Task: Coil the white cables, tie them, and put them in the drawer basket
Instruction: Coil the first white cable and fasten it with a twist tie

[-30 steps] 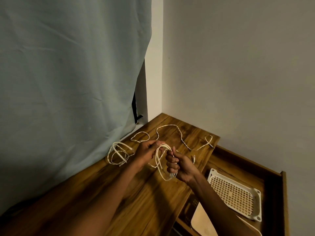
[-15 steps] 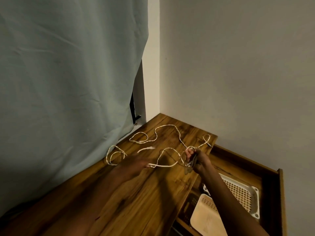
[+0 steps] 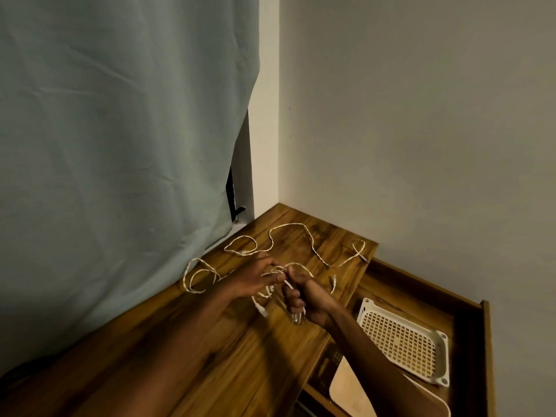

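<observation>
A white cable (image 3: 296, 265) runs in loops between my two hands above the wooden desk (image 3: 240, 350). My left hand (image 3: 255, 278) holds one strand of it with curled fingers. My right hand (image 3: 304, 299) grips a bunch of its loops in a fist, with a plug end (image 3: 262, 311) hanging below. A second white cable (image 3: 313, 245) lies loose across the far part of the desk. A third one (image 3: 198, 276) lies in loops by the curtain. The white perforated basket (image 3: 403, 341) sits in the open drawer (image 3: 469, 341) at the right.
A grey-green curtain (image 3: 120, 145) hangs along the desk's left side. The wall corner stands behind the desk. A pale flat object (image 3: 355, 392) lies in the drawer in front of the basket.
My hands, which were spread apart half a second ago with the cable stretched between them, have come back together. The cable hangs in loops from my right fist again.
</observation>
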